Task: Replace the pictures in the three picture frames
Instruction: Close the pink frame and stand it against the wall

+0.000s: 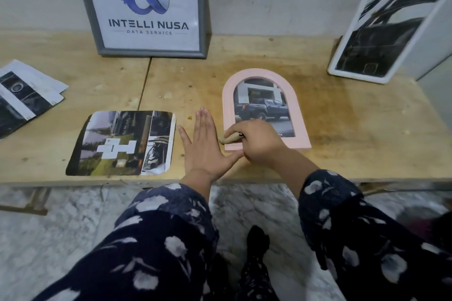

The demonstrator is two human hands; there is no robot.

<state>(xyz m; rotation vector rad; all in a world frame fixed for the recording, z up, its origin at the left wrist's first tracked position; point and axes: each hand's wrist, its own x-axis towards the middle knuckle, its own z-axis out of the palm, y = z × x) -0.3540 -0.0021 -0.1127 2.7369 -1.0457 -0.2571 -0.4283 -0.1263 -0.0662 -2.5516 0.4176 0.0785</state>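
Note:
A pink arched frame (302, 115) lies flat on the wooden table (354, 134) with a picture of a dark pickup truck in it. My right hand (259, 144) rests on its lower left part, fingers curled around the bottom edge. My left hand (204, 146) lies flat on the table just left of the frame, fingers spread, holding nothing. A loose picture (122, 143) with rounded corners lies left of that hand. Against the wall lean a grey frame (80, 7) with a logo print and, at the right, a white frame (335, 68) with a dark picture.
A pile of loose printed pictures (27, 95) lies at the table's far left. The table's front edge runs just below my wrists, with a marble floor (61, 227) under it. A white wall corner juts in at the far right.

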